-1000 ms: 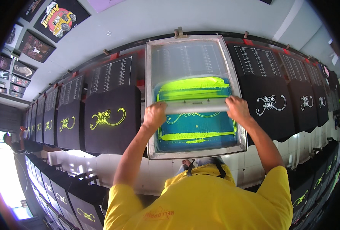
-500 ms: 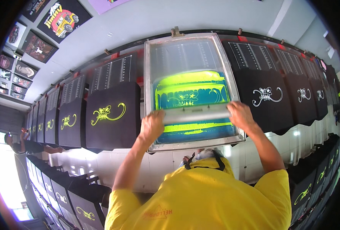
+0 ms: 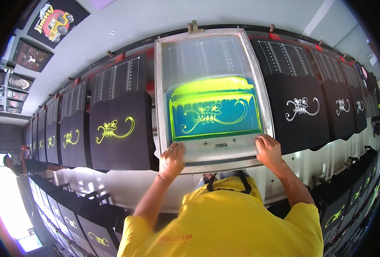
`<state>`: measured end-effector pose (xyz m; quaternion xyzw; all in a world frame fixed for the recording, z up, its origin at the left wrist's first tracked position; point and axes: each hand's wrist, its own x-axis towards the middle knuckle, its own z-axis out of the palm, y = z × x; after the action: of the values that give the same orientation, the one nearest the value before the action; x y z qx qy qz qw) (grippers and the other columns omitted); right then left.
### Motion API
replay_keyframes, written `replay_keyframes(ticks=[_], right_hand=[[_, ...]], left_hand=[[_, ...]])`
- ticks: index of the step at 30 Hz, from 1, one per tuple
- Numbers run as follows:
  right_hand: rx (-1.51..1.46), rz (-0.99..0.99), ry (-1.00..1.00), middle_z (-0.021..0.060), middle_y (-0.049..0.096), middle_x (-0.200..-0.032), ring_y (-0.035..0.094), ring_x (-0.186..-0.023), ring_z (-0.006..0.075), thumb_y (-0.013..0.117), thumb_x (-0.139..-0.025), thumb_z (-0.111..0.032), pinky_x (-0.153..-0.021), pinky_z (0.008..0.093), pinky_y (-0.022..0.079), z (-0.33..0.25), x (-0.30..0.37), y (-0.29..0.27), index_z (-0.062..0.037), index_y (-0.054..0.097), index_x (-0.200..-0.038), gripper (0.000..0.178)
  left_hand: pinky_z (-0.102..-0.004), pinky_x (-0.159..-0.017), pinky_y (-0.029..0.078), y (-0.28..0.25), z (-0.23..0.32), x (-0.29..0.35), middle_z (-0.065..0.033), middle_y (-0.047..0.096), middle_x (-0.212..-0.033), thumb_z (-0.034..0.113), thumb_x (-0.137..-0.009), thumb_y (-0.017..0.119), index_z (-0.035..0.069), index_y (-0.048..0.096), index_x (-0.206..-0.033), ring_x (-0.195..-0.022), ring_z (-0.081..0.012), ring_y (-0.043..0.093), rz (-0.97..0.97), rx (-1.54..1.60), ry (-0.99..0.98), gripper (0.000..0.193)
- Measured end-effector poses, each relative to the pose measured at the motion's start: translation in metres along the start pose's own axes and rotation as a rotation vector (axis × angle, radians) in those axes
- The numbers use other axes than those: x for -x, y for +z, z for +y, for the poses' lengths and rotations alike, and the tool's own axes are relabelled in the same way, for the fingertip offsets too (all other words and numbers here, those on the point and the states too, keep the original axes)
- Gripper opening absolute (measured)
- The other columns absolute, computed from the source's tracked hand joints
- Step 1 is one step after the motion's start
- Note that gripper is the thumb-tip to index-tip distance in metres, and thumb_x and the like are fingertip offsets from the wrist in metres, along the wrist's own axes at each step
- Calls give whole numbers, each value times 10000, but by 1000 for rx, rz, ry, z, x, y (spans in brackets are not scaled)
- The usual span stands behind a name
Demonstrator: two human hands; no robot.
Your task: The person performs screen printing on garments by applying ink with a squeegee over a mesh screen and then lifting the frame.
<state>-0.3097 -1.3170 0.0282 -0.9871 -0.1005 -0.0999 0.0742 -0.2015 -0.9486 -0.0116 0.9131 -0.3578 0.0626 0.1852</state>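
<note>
A silvery squeegee (image 3: 220, 149) lies across the near end of a metal-framed printing screen (image 3: 255, 64). My left hand (image 3: 172, 160) grips its left end and my right hand (image 3: 268, 150) its right end, fingers curled over the top. The squeegee's lower edge is hidden from me. Beyond it, the blue-green mesh (image 3: 185, 118) shows a curling design with a star in yellow-green. A thick band of neon yellow ink (image 3: 213, 87) lies across the mesh farther up, with a thinner, dripping-edged band just nearer.
Dark shirts on boards flank the screen: a shirt with a yellow-green print (image 3: 120, 147) on the left, another with a white print (image 3: 295, 124) on the right. More printed shirts (image 3: 96, 222) line a row behind me. Another person (image 3: 31, 165) stands far left.
Both hands have drawn the squeegee toward me, from mid-screen to the near end. The whole design shows in the mesh, and the ink streaks that lay nearer than the squeegee are gone from view.
</note>
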Motion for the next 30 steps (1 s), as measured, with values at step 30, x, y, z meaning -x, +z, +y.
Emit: replay_keyframes(ticks=[30], right_hand=[[-29,28,-15,93,641,-987,648,-914,296,690,-645,-33,-747,412,553,-7,3,-18,-50,581,-884,264]], left_hand=[[-384,-753,571,-22,17,10,-135,671,-966,-43,-687,591,44,612,-979,-903,-308,678,75,58,-80,306]])
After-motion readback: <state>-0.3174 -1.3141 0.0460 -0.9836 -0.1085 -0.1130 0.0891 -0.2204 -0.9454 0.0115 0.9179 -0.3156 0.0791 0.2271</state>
